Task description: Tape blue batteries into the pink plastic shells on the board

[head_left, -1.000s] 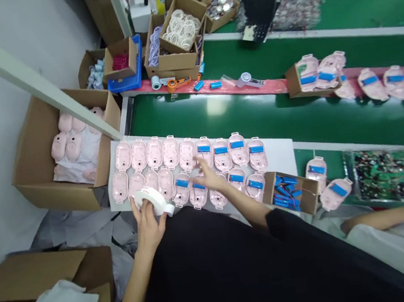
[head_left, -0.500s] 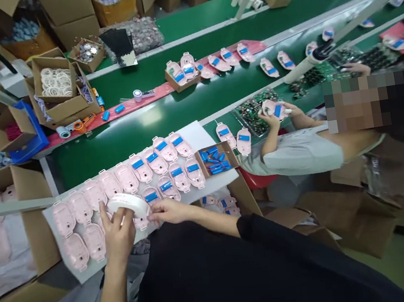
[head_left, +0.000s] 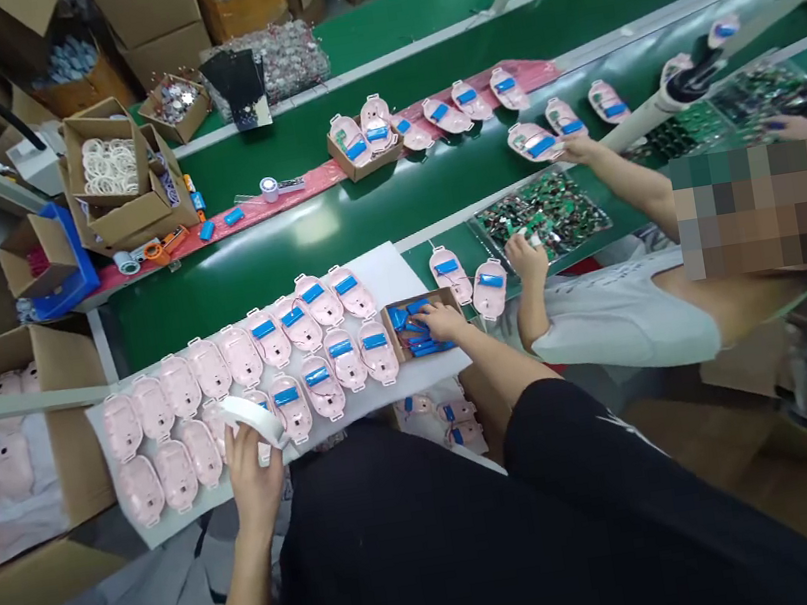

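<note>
My left hand (head_left: 255, 476) is closed on a white roll of tape (head_left: 252, 418), held tilted just above the front row of pink plastic shells. My right hand (head_left: 446, 320) reaches into a small cardboard box (head_left: 399, 346) of blue battery packs (head_left: 426, 347). Its fingers are apart and touch the packs; the fingertips are partly hidden among them. Two rows of pink shells (head_left: 210, 369) lie on a white foam sheet (head_left: 385, 270). Those toward the right carry a blue battery pack (head_left: 286, 397) each; those at the left have none. The roll and my left hand hide part of the front row.
A co-worker's hand (head_left: 582, 149) is at a pink shell (head_left: 532, 143) on the green belt (head_left: 277, 271); their other hand (head_left: 529, 258) is by a tray of circuit boards (head_left: 548, 210). A large carton (head_left: 77, 422) of shells stands left. Another carton (head_left: 490, 401) sits below the sheet.
My right hand has left the tape roll and moved right into the battery box. My left hand keeps the roll, shifted slightly right. The co-worker's shell has moved onto the belt.
</note>
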### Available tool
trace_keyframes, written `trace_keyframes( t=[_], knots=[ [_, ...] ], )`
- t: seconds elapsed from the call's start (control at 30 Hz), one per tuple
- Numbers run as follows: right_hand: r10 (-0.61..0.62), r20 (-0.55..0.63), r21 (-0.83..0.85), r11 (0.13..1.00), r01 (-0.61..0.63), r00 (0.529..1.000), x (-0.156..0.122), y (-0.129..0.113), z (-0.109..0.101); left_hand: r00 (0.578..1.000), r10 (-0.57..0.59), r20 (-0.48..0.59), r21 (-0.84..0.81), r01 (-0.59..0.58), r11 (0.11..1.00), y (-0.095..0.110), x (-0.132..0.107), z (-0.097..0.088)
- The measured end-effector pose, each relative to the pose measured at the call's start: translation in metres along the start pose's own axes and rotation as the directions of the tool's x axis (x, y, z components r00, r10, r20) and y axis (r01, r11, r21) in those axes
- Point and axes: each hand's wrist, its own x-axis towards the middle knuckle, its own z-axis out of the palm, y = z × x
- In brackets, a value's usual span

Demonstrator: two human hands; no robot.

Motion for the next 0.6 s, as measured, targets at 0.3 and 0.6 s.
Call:
trace_keyframes(
  t=[0.3, 0.6],
  knots=[
    [0.019, -0.039, -0.047, 0.999, -0.021, 0.999, 0.013, 0.004, 0.032, 0.991, 0.050, 0.124, 0.013, -0.052, 0.999, 0.017, -0.012, 0.021],
    [0.193, -0.083, 0.025, 0.981, -0.192, 0.978, 0.000, 0.002, 0.042, 0.980, 0.010, 0.199, 0.065, -0.023, 0.998, 0.020, -0.031, 0.012]
  ],
)
